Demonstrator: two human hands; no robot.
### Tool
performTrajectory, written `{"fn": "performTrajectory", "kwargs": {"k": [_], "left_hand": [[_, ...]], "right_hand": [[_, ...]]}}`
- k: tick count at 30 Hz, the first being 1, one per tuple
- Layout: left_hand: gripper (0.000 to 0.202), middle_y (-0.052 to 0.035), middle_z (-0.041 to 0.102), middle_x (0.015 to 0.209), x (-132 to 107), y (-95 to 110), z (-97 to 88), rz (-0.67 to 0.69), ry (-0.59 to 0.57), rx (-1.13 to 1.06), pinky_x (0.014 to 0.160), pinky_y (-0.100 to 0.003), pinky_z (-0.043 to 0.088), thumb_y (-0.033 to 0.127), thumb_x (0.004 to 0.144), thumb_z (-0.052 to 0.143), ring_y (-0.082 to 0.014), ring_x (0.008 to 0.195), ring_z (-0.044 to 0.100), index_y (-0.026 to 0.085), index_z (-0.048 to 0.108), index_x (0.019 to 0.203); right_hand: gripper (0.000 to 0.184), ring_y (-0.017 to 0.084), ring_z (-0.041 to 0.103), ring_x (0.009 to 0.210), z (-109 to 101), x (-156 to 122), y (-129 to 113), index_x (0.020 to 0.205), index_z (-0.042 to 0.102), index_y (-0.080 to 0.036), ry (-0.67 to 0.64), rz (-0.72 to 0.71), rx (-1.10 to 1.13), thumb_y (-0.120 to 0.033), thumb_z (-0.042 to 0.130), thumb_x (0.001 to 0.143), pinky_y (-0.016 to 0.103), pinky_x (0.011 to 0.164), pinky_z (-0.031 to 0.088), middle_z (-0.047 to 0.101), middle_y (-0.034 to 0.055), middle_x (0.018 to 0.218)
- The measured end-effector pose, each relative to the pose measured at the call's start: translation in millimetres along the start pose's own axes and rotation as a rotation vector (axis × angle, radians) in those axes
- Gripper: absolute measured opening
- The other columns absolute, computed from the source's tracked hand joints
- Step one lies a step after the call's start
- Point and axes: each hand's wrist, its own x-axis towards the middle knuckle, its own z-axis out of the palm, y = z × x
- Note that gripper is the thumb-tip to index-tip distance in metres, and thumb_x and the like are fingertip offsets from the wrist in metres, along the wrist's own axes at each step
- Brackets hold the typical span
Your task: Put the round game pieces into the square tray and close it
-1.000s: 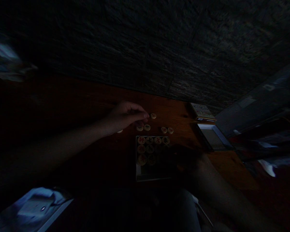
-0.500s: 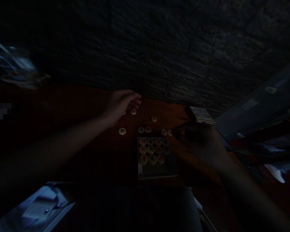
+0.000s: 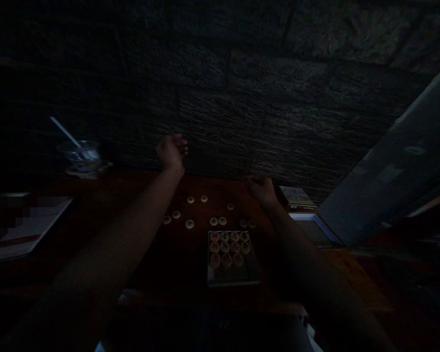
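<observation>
My left hand (image 3: 172, 151) is raised near the wall above the back of the table. Its fingers are loosely bent and apart, with nothing visible in them. My right hand (image 3: 261, 189) hovers over the back right of the table, fingers pinched together; whatever they may hold is lost in the dark. In front of me, an open box (image 3: 233, 282) holds Chinese chess pieces (image 3: 225, 247) in rows, with red and dark characters. Several loose Chinese chess pieces (image 3: 189, 224) lie beyond and left of it, and a single piece (image 3: 230, 207) sits nearer my right hand.
A dark stone wall (image 3: 220, 107) rises behind the wooden table. At the right, a closed box (image 3: 297, 196) and a shallow tray (image 3: 317, 226) stand beside a grey post (image 3: 385, 161). A clear cup with a straw (image 3: 82, 152) is at the back left, with a booklet (image 3: 29, 230) nearer.
My left hand has lifted away from the loose pieces toward the wall. My right hand has moved from beside the box's right corner to the back of the table. The view has tilted upward.
</observation>
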Motion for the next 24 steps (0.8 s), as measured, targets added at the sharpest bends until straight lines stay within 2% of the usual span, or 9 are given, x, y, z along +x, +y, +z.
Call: {"fn": "performTrajectory", "kwargs": {"k": [2,3,5,7,8,11,18,22,24], "left_hand": [[0.03,0.0027,0.058,0.057,-11.2,-4.3,-1.1,0.15,-0.137,0.141,0.047,-0.024,0.038,0.05,0.089,0.054,-0.0115,0.046,0.051,0.023,0.059,0.076],[0.029,0.0027,0.056,0.055,-18.2,-6.4,-4.3,0.224,-0.29,0.245,0.047,-0.023,0.037,0.047,0.088,0.055,-0.0113,0.046,0.05,0.022,0.062,0.075],[0.022,0.0015,0.057,0.05,-32.7,-8.7,-14.8,0.24,-0.463,0.363,0.048,-0.023,0.037,0.037,0.081,0.067,-0.011,0.045,0.05,0.019,0.067,0.068],[0.019,0.0006,0.058,0.048,-45.1,-7.4,-27.1,0.234,-0.568,0.459,0.048,-0.022,0.037,0.031,0.079,0.071,-0.0106,0.045,0.052,0.018,0.071,0.065],[0.019,0.0006,0.059,0.049,-50.1,-6.3,-32.4,0.241,-0.609,0.498,0.048,-0.022,0.037,0.029,0.08,0.07,-0.0102,0.045,0.052,0.018,0.073,0.066],[0.023,0.0008,0.061,0.053,-62.5,-7.6,-41.1,0.281,-0.696,0.562,0.05,-0.021,0.039,0.029,0.087,0.064,-0.0095,0.047,0.054,0.017,0.077,0.074],[0.025,0.0002,0.066,0.059,-98.1,-44.2,-48.0,0.277,-0.78,0.64,0.054,-0.023,0.041,0.034,0.091,0.063,-0.0125,0.054,0.061,0.017,0.077,0.08],[0.025,-0.0031,0.077,0.076,-115.9,-45.2,-56.5,0.385,-0.925,0.663,0.063,-0.025,0.047,0.034,0.096,0.062,-0.014,0.068,0.068,0.017,0.078,0.089],[0.023,-0.0045,0.08,0.086,-120.2,-44.0,-58.3,0.343,-0.951,0.587,0.068,-0.024,0.05,0.035,0.097,0.064,-0.0135,0.074,0.071,0.018,0.078,0.097]], "right_hand": [[0.034,0.022,0.071,0.077,0.1,-9.3,7.3,0.082,0.081,-0.016,-0.098,-0.008,-0.018,-0.047,0.07,0.077,0.031,0.07,0.052,0.081,0.0094,0.085],[0.031,0.023,0.072,0.079,0.6,-14.5,7.7,0.082,0.082,-0.016,-0.171,-0.013,-0.021,-0.046,0.074,0.075,0.031,0.073,0.053,0.082,0.0085,0.086],[0.027,0.023,0.074,0.077,3.0,-25.0,2.4,0.083,0.085,-0.019,-0.344,-0.024,-0.017,-0.044,0.081,0.073,0.03,0.072,0.054,0.083,0.0055,0.083],[0.025,0.02,0.071,0.067,7.0,-34.4,-8.4,0.084,0.087,-0.021,-0.512,-0.021,-0.053,-0.044,0.084,0.074,0.029,0.065,0.052,0.08,0.0024,0.071],[0.026,0.019,0.069,0.061,9.2,-38.4,-14.3,0.088,0.088,-0.024,-0.611,-0.015,-0.165,-0.047,0.08,0.081,0.029,0.061,0.05,0.077,0.0008,0.065],[0.023,0.019,0.07,0.062,15.6,-46.5,-27.0,0.085,0.087,-0.023,-0.773,-0.096,-0.398,-0.044,0.078,0.085,0.029,0.061,0.047,0.08,0.0016,0.072],[0.015,0.02,0.076,0.075,23.1,-48.9,-22.2,0.086,0.086,-0.022,-0.782,-0.212,-0.471,-0.032,0.074,0.087,0.028,0.065,0.048,0.084,0.0043,0.088],[0.017,0.02,0.076,0.073,20.5,-45.8,-13.8,0.096,0.083,-0.023,-0.627,-0.228,-0.425,-0.026,0.069,0.087,0.028,0.064,0.048,0.083,0.0028,0.089],[0.02,0.022,0.076,0.076,20.5,-44.7,-10.1,0.101,0.081,-0.023,-0.516,-0.214,-0.296,-0.028,0.07,0.084,0.03,0.065,0.051,0.083,0.0039,0.089]]}}
